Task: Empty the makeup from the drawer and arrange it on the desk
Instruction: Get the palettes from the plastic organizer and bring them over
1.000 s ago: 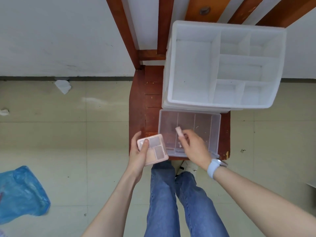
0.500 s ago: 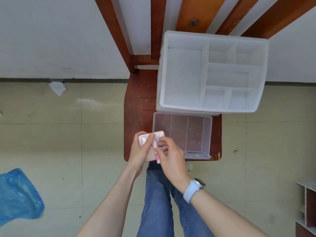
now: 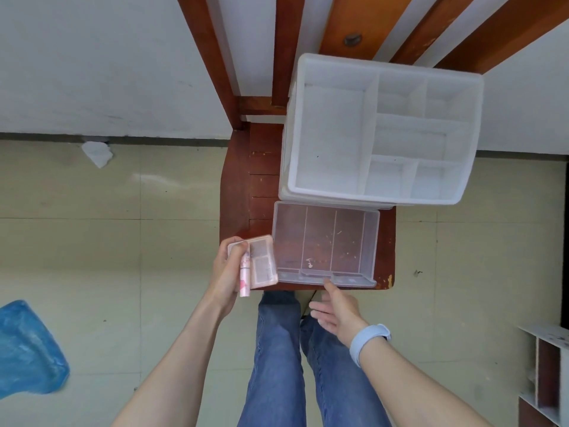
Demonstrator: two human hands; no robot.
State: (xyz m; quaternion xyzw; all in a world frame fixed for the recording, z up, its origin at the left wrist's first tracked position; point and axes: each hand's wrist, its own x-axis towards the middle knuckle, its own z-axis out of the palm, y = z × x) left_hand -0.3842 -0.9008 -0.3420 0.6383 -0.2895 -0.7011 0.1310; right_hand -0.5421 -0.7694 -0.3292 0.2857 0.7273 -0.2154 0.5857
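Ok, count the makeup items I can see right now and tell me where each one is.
2. The pink palette and the slim pink tube are both held in the left hand. The clear drawer shows only small specks.

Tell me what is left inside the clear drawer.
The clear drawer holds only a few small white specks and crumbs in its divided sections. No makeup shows; the palette and tube are in the left hand.

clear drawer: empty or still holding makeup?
Empty. The clear drawer shows bare dividers and only small specks; the left hand holds the palette and tube.
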